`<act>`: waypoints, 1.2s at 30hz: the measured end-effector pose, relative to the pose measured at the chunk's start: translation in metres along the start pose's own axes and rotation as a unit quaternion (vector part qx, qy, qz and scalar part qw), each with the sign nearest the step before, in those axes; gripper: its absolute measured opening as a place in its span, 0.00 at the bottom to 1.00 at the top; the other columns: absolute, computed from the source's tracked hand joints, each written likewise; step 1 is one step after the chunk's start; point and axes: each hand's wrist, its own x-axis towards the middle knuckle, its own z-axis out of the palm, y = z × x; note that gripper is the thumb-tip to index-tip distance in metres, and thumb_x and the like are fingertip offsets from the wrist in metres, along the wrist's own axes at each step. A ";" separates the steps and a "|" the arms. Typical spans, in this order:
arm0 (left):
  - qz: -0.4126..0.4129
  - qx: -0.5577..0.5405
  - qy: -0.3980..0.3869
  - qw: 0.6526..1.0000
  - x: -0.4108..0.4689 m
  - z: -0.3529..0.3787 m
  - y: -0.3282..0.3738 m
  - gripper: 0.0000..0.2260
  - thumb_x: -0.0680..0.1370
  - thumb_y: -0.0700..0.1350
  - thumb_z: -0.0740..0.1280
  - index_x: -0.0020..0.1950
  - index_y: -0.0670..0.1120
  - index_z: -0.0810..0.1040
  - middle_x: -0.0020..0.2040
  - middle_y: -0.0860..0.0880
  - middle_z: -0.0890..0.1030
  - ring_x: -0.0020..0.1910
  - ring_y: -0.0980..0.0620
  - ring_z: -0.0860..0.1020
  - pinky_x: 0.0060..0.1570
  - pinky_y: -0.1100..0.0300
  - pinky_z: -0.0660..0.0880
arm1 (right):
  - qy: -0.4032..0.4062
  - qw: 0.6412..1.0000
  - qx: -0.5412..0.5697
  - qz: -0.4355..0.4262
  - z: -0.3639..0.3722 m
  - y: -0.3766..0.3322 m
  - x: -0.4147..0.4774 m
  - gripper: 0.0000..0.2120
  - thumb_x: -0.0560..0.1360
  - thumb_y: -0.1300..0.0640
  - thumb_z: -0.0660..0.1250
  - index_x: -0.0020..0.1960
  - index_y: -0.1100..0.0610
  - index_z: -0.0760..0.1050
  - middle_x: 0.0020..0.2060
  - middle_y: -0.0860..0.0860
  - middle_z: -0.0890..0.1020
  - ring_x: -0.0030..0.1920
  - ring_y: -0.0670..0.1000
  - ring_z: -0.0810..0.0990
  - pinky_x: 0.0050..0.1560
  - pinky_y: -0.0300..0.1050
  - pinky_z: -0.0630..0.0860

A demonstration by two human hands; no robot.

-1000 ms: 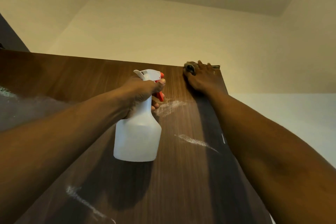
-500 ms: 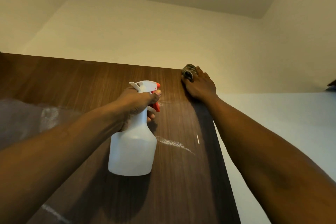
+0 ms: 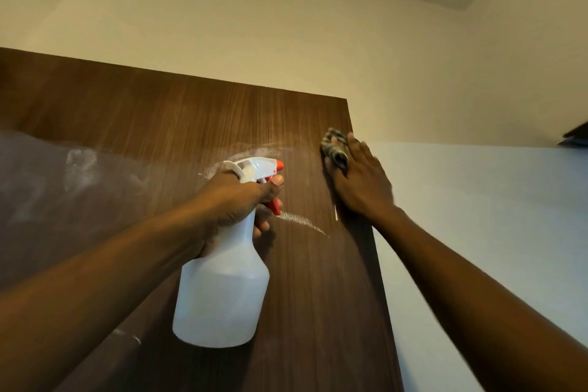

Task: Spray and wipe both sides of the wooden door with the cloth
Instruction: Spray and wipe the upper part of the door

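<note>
The wooden door is filling the lower left of the view, seen from below. Its top edge is running under the pale wall and its free right edge is standing against the lighter wall beyond. A person is reaching up to its upper right part, probably because that area is hard to reach and is being worked first. Hazy smears are lying on the left of the panel.

The white spray bottle is hanging upright just in front of the door face, its red-tipped nozzle pointing at the wood. That is keeping it ready for another squirt without being put down.

The left hand is gripping the bottle by its neck, fingers curled round it. One finger is lying by the red trigger, and I cannot tell whether it is being squeezed.

The right hand is lying flat with straight fingers, pressing the cloth against the door close to its right edge. The open palm is spreading pressure for wiping. The bunched, striped cloth is poking out past the fingertips.

A thin white streak of spray is lying on the wood between the two hands, not yet wiped. It looks like the next patch for the cloth. Nothing is showing of the door's other side.
</note>
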 end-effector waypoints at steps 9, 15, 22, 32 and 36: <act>0.014 0.016 0.051 0.998 -0.014 -0.005 -0.026 0.18 0.72 0.56 0.69 0.57 0.51 0.73 0.40 0.45 0.80 0.31 0.50 0.77 0.27 0.61 0.74 | -0.013 0.992 -0.044 -0.122 0.002 0.002 -0.095 0.29 0.81 0.40 0.48 0.77 0.43 0.41 0.79 0.45 0.49 0.79 0.48 0.47 0.78 0.53 0.49; 0.007 -0.020 0.040 0.999 -0.015 -0.025 -0.023 0.15 0.73 0.55 0.68 0.52 0.45 0.76 0.40 0.43 0.82 0.29 0.50 0.78 0.27 0.61 0.75 | 0.000 0.999 -0.035 0.021 0.010 -0.029 -0.038 0.30 0.81 0.36 0.45 0.80 0.45 0.46 0.80 0.48 0.48 0.79 0.51 0.45 0.78 0.54 0.44; -0.011 0.016 0.099 0.995 -0.018 -0.047 -0.032 0.22 0.70 0.57 0.71 0.57 0.46 0.73 0.46 0.45 0.79 0.42 0.48 0.78 0.40 0.55 0.77 | -0.056 0.982 -0.062 -0.171 0.019 -0.065 -0.069 0.30 0.81 0.40 0.45 0.80 0.47 0.44 0.79 0.47 0.46 0.79 0.48 0.44 0.78 0.50 0.42; -0.037 -0.025 0.081 0.996 -0.037 -0.107 -0.042 0.13 0.75 0.53 0.67 0.53 0.45 0.76 0.44 0.42 0.82 0.32 0.49 0.77 0.30 0.60 0.75 | -0.001 0.997 -0.058 -0.043 0.028 -0.097 -0.013 0.32 0.78 0.35 0.45 0.79 0.45 0.50 0.80 0.52 0.52 0.79 0.57 0.49 0.77 0.61 0.47; -0.045 -0.026 0.098 0.994 -0.043 -0.116 -0.040 0.13 0.74 0.53 0.67 0.54 0.48 0.75 0.42 0.44 0.82 0.30 0.50 0.77 0.28 0.61 0.75 | -0.033 0.986 -0.082 -0.141 0.045 -0.143 -0.027 0.30 0.81 0.38 0.48 0.79 0.44 0.42 0.80 0.49 0.47 0.79 0.53 0.45 0.78 0.56 0.44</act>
